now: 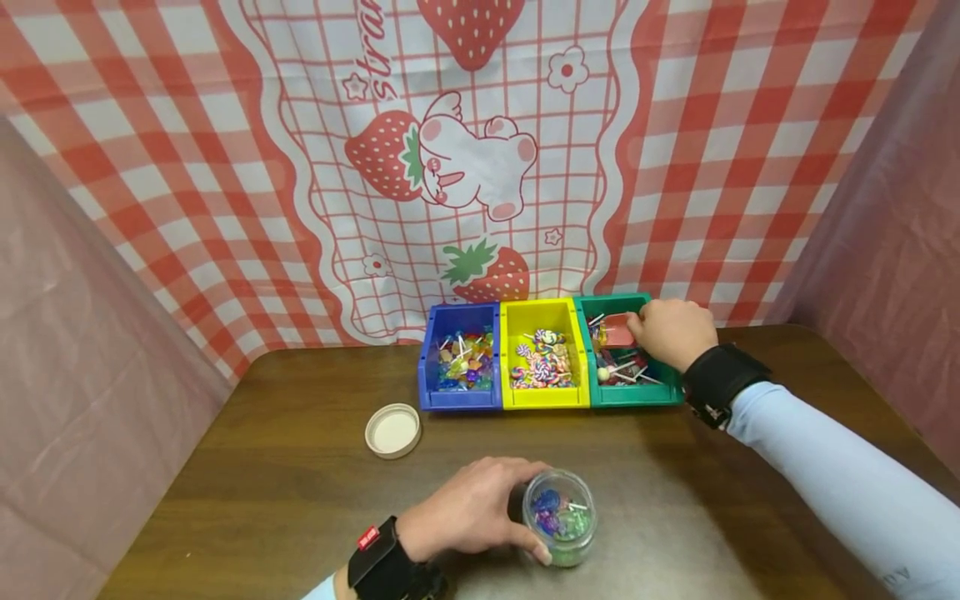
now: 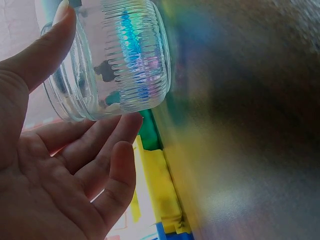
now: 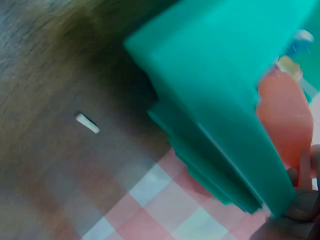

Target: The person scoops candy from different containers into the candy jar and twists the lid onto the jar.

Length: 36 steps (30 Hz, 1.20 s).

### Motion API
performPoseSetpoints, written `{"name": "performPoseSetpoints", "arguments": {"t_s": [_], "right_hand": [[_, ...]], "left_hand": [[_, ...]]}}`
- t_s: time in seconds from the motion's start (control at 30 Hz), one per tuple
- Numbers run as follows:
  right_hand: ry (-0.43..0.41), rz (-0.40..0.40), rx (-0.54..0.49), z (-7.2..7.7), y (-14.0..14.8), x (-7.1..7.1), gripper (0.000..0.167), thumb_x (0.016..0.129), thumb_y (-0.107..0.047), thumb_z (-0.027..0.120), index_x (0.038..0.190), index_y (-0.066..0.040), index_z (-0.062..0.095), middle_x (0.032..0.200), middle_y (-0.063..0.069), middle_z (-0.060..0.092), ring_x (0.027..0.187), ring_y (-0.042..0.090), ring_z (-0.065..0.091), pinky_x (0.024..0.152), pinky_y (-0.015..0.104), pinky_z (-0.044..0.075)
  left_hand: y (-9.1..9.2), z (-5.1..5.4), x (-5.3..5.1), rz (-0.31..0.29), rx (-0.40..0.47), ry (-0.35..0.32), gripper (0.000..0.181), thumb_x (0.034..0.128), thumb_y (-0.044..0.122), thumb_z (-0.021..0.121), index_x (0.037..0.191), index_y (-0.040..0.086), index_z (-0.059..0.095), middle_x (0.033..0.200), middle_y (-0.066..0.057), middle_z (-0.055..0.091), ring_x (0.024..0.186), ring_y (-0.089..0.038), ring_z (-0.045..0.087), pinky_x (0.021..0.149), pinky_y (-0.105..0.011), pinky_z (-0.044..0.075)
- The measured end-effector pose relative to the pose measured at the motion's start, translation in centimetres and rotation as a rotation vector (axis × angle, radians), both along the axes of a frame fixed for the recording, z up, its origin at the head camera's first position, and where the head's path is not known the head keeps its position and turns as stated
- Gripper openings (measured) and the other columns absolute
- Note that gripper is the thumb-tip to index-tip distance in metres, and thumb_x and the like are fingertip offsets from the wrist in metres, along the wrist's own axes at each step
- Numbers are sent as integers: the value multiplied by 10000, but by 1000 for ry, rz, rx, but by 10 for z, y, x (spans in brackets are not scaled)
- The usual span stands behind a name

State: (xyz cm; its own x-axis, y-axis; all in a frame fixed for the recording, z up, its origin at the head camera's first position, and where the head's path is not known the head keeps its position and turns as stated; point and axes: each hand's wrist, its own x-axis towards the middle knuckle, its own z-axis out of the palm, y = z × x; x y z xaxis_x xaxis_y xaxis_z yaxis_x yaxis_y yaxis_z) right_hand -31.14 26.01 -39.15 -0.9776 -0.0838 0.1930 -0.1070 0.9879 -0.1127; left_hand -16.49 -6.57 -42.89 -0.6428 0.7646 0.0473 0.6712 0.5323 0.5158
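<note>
A clear ribbed jar [image 1: 561, 518] with blue, purple and green candies stands on the table; my left hand [image 1: 471, 508] curls round its left side, thumb at the front. In the left wrist view the thumb and fingers of my left hand [image 2: 75, 120] lie along the glass jar [image 2: 115, 60]. My right hand [image 1: 677, 333] is over the right edge of the green bin [image 1: 669, 395], pinching a translucent red scoop [image 1: 618, 331] inside it. The right wrist view shows the red scoop [image 3: 286, 117] beside the green bin's wall [image 3: 200, 65], with candy at its tip and my fingers [image 3: 305, 205] on its handle.
Left of the green bin stand a yellow bin [image 1: 547, 400] of swirled candies and a blue bin [image 1: 461, 401] of colourful ones. A round white lid [image 1: 393, 431] lies on the table [image 1: 300, 467]. A small white stick [image 3: 88, 123] lies beside the green bin. Checked cloth hangs behind.
</note>
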Motion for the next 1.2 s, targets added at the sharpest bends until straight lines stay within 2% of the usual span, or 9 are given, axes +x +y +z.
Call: {"name": "performPoseSetpoints", "arguments": {"t_s": [0.27, 0.47, 0.57, 0.8, 1.0, 1.2], "right_hand": [[-74, 2, -90, 2, 3, 7, 484, 999, -364, 558, 576, -128, 530, 553, 30, 414, 544, 247, 497, 469, 349, 377], [-86, 23, -181, 0, 11, 10, 515, 1005, -384, 539, 564, -128, 472, 547, 10, 356, 501, 218, 422, 461, 305, 275], [-76, 40, -193, -1, 15, 10, 527, 1011, -400, 530, 564, -129, 464, 545, 11, 356, 498, 213, 411, 472, 308, 268], [-38, 100, -150, -3, 13, 9, 511, 1006, -397, 566, 579, -128, 480, 542, 20, 360, 512, 218, 429, 483, 313, 294], [-44, 76, -151, -4, 11, 11, 513, 1001, -409, 574, 581, -127, 488, 549, 22, 367, 527, 217, 436, 481, 309, 298], [-15, 72, -216, -4, 18, 15, 537, 1010, -436, 543, 581, -118, 490, 542, 30, 379, 511, 226, 431, 481, 320, 291]], "left_hand": [[0, 1, 0, -4, 2, -18, 772, 687, 551, 856, 1334, 209, 610, 1195, 142, 646, 1122, -26, 561, 971, -285, 458], [0, 1, 0, -11, 10, -13, 759, 686, 553, 857, 1320, 212, 617, 1184, 146, 649, 1108, -14, 563, 962, -281, 462], [0, 1, -1, -10, 12, -20, 761, 684, 548, 860, 1321, 209, 617, 1187, 142, 648, 1108, -17, 563, 963, -278, 461], [-1, 2, 0, -1, 8, -18, 766, 679, 542, 866, 1323, 210, 616, 1188, 141, 649, 1111, -26, 566, 965, -282, 461], [-1, 2, 0, 5, -4, -39, 772, 681, 549, 859, 1331, 214, 611, 1201, 139, 644, 1121, -32, 562, 976, -290, 457], [1, 2, 0, 4, -4, -53, 771, 688, 544, 858, 1337, 211, 608, 1200, 138, 644, 1124, -29, 560, 980, -290, 455]]}}
